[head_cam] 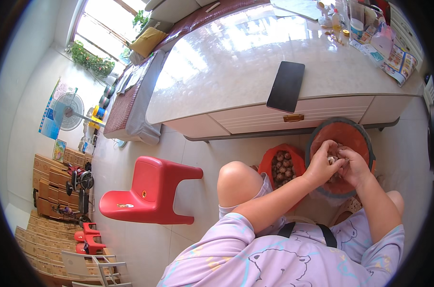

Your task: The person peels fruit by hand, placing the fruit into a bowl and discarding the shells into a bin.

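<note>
My left hand [320,165] and my right hand [356,168] meet over a round bin with a dark rim [313,138] and a reddish inside. Between their fingers they grip a small pale bulb [332,160], which looks like garlic and is partly covered by the fingers. Some scraps are dimly visible in the bin below, mostly hidden by my hands. Left of the bin, by my knee, an open red bag [266,163] holds several brownish bulbs [283,165].
Ahead is a glossy low table [224,75] with a drawer; a black tablet or phone [286,86] overhangs its front edge. Bottles and printed papers [400,64] lie at its far right. A red plastic chair [149,193] stands on the floor to my left, with a fan [69,112] beyond.
</note>
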`<state>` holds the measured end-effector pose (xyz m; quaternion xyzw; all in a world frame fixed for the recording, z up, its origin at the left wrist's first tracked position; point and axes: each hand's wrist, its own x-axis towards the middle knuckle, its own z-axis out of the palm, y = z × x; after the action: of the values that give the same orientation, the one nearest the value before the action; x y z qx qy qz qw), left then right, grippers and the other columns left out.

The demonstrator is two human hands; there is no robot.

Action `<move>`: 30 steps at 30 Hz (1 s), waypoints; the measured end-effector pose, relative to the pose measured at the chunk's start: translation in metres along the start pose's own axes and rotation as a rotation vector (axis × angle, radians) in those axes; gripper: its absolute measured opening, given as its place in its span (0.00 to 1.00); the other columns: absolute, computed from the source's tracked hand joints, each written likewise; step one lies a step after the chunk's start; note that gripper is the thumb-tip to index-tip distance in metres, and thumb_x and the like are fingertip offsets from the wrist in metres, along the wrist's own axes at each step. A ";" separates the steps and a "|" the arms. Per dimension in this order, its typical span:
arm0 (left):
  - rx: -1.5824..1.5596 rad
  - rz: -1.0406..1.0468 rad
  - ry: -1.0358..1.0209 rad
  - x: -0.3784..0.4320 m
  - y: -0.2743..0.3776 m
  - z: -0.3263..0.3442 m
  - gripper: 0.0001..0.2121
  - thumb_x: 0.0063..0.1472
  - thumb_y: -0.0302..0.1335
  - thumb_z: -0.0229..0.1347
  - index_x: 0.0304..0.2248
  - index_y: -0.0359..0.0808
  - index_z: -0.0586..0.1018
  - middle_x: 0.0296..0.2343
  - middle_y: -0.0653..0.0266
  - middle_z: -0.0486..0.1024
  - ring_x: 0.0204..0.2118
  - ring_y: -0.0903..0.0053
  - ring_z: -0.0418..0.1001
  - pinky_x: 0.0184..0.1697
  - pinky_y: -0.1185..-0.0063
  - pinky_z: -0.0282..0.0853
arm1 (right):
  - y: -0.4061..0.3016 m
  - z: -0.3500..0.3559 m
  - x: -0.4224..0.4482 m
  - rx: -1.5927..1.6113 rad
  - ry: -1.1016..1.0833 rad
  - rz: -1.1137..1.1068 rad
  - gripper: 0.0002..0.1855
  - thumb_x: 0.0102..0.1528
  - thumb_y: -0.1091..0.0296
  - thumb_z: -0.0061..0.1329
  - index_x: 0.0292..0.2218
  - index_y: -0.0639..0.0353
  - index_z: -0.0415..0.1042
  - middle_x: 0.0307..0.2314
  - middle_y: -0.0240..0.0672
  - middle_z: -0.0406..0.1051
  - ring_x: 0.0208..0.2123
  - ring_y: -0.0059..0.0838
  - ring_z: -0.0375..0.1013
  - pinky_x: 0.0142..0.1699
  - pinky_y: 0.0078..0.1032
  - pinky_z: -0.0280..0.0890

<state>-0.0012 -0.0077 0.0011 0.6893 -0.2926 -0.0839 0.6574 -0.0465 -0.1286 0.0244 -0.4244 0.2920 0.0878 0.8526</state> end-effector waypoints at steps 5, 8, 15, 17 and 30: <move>-0.353 -0.545 -0.090 0.007 0.005 -0.009 0.16 0.56 0.33 0.47 0.41 0.32 0.62 0.28 0.62 0.67 0.30 0.79 0.65 0.32 0.85 0.61 | -0.005 -0.016 0.004 -0.030 -0.067 -0.017 0.08 0.53 0.61 0.39 0.32 0.53 0.64 0.17 0.24 0.61 0.17 0.14 0.58 0.19 0.11 0.49; -0.197 -0.287 0.029 0.004 -0.016 -0.009 0.17 0.58 0.38 0.42 0.40 0.32 0.62 0.29 0.61 0.66 0.29 0.80 0.65 0.30 0.85 0.62 | -0.004 0.008 -0.006 -0.272 -0.137 -0.076 0.09 0.53 0.64 0.40 0.35 0.58 0.65 0.19 0.24 0.62 0.17 0.11 0.57 0.19 0.10 0.51; -0.327 -0.518 -0.088 0.003 0.006 -0.011 0.18 0.55 0.37 0.48 0.38 0.31 0.64 0.28 0.62 0.67 0.27 0.81 0.66 0.27 0.84 0.62 | 0.004 -0.001 0.000 -0.605 -0.167 -0.372 0.07 0.50 0.75 0.41 0.30 0.67 0.69 0.22 0.28 0.67 0.23 0.14 0.64 0.28 0.13 0.60; -0.394 -0.632 -0.134 0.003 0.005 -0.011 0.18 0.54 0.37 0.50 0.38 0.31 0.64 0.27 0.64 0.67 0.22 0.82 0.66 0.22 0.85 0.62 | -0.003 0.000 -0.002 -0.443 -0.093 -0.276 0.07 0.49 0.76 0.41 0.31 0.68 0.69 0.22 0.29 0.67 0.23 0.15 0.65 0.28 0.13 0.61; -0.633 -0.636 -0.139 0.003 0.006 -0.016 0.17 0.47 0.32 0.58 0.35 0.35 0.69 0.28 0.69 0.70 0.25 0.86 0.68 0.19 0.86 0.62 | -0.021 -0.006 -0.005 -0.473 -0.094 -0.290 0.04 0.48 0.75 0.44 0.27 0.65 0.69 0.22 0.30 0.69 0.23 0.15 0.66 0.29 0.13 0.61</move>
<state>0.0075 0.0044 0.0095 0.5029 -0.0696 -0.4130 0.7561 -0.0450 -0.1457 0.0392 -0.6444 0.1599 0.0502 0.7461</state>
